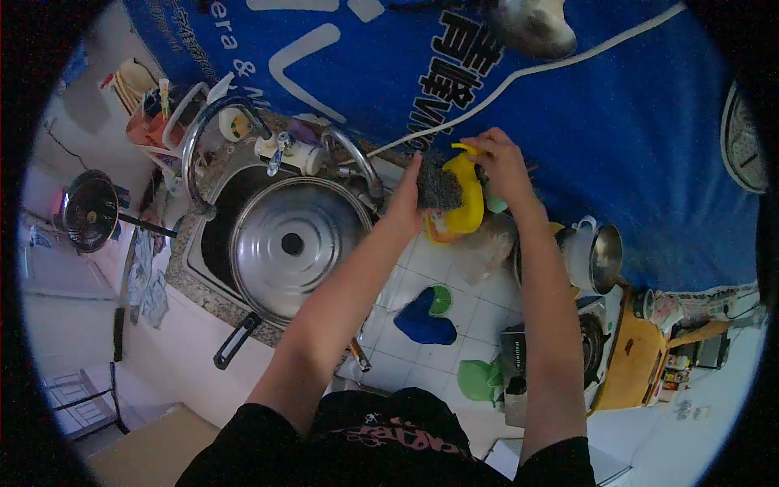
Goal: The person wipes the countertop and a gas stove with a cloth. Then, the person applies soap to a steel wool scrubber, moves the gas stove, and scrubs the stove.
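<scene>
My left hand (pixel 404 200) holds a grey steel wool scrubber (pixel 439 190) upright, against or just in front of a yellow pump bottle (pixel 468 213). My right hand (pixel 503 166) is closed at the top of that bottle, its fingers on the pump head (pixel 466 148). The nozzle points left, above the scrubber. Part of the bottle's body is hidden behind the scrubber. To the left, a wide pan with a shiny round lid (pixel 296 243) sits in the sink (pixel 213 243), its black handle (pixel 238 341) sticking out over the front edge.
A curved faucet (pixel 188 154) arches over the sink. On the white tiled counter (pixel 422 258) lie a blue cloth (pixel 423 318) and a green cloth (pixel 479 380). Pots (pixel 604 256), a gas stove (pixel 596 341) and a wooden board (pixel 633 361) stand to the right. A white cable (pixel 519 75) crosses the blue backdrop.
</scene>
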`<state>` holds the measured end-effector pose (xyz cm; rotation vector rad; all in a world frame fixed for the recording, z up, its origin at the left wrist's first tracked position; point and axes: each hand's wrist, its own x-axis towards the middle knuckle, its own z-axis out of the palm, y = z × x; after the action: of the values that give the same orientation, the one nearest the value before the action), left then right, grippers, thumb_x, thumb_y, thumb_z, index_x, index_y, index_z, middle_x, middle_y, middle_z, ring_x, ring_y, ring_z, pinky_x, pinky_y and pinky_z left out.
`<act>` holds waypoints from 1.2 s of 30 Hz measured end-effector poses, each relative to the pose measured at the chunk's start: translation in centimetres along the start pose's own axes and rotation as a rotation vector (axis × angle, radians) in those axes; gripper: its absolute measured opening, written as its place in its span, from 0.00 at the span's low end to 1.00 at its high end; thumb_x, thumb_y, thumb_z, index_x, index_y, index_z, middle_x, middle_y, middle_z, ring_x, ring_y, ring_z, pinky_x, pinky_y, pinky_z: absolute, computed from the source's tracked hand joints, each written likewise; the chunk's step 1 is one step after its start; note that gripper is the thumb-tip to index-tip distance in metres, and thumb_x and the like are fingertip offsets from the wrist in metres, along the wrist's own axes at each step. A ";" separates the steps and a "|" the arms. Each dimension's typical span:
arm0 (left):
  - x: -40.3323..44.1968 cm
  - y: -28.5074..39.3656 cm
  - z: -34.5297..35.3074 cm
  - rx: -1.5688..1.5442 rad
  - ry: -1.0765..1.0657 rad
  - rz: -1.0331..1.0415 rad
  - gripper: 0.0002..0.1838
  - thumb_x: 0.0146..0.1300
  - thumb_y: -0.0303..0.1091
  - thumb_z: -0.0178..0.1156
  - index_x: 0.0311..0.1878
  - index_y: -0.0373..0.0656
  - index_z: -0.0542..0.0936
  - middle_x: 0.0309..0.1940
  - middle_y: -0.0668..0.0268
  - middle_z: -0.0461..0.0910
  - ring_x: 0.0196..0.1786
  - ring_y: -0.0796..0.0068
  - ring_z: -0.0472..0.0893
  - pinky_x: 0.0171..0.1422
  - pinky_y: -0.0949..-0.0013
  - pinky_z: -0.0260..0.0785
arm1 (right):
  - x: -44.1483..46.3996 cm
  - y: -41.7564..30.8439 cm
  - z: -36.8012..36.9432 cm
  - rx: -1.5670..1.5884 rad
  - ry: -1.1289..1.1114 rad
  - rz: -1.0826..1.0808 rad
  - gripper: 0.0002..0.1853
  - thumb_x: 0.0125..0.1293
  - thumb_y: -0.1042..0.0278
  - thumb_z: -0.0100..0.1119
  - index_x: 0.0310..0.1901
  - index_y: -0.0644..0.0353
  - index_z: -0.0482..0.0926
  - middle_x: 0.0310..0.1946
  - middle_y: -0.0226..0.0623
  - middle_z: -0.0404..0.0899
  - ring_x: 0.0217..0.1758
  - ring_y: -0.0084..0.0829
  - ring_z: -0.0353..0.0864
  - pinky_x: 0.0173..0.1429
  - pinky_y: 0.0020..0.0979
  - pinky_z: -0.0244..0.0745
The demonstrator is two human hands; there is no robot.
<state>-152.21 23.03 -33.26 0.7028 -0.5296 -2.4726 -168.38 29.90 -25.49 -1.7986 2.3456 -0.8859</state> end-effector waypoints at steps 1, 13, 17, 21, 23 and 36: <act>0.3 0.0 0.2 -0.002 0.003 -0.004 0.26 0.69 0.58 0.53 0.58 0.47 0.75 0.52 0.65 0.80 0.55 0.68 0.79 0.60 0.61 0.71 | 0.1 0.3 -0.2 0.065 -0.046 -0.079 0.20 0.54 0.84 0.62 0.49 0.57 0.84 0.40 0.39 0.79 0.44 0.39 0.79 0.51 0.34 0.75; 2.8 0.7 0.9 -0.077 -0.076 -0.164 0.22 0.72 0.50 0.51 0.56 0.43 0.76 0.50 0.61 0.81 0.52 0.65 0.81 0.61 0.58 0.73 | 0.6 1.7 0.0 0.034 -0.064 -0.190 0.19 0.55 0.86 0.60 0.49 0.58 0.84 0.40 0.39 0.79 0.43 0.40 0.80 0.49 0.33 0.77; 2.9 1.0 1.1 0.010 -0.060 -0.083 0.20 0.71 0.49 0.53 0.54 0.42 0.77 0.48 0.61 0.82 0.49 0.65 0.82 0.58 0.59 0.75 | 0.7 1.7 0.2 0.041 -0.067 -0.169 0.20 0.55 0.87 0.59 0.48 0.59 0.84 0.40 0.40 0.79 0.43 0.40 0.81 0.48 0.34 0.77; 3.1 0.9 0.9 -0.010 -0.084 -0.074 0.21 0.69 0.49 0.55 0.52 0.41 0.78 0.46 0.61 0.83 0.47 0.65 0.84 0.57 0.59 0.77 | 0.7 1.6 0.3 0.003 -0.042 -0.198 0.20 0.54 0.87 0.60 0.48 0.59 0.84 0.40 0.40 0.79 0.43 0.40 0.81 0.48 0.34 0.77; 3.3 1.1 0.6 -0.009 -0.081 -0.079 0.21 0.69 0.49 0.55 0.52 0.41 0.78 0.46 0.61 0.83 0.47 0.65 0.84 0.57 0.60 0.77 | 0.7 1.5 0.4 -0.037 -0.020 -0.229 0.20 0.53 0.87 0.60 0.48 0.59 0.84 0.39 0.40 0.79 0.43 0.40 0.81 0.48 0.34 0.78; 0.6 0.2 0.4 -0.054 0.037 -0.018 0.20 0.71 0.48 0.53 0.56 0.44 0.76 0.52 0.63 0.81 0.54 0.66 0.80 0.62 0.59 0.72 | 1.4 3.9 2.9 -0.097 0.002 -0.161 0.19 0.57 0.83 0.57 0.50 0.58 0.82 0.41 0.39 0.79 0.45 0.40 0.81 0.51 0.34 0.78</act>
<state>-152.85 22.64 -33.08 0.7328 -0.4430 -2.4763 -171.15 28.09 -29.36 -2.0489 2.3087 -0.8035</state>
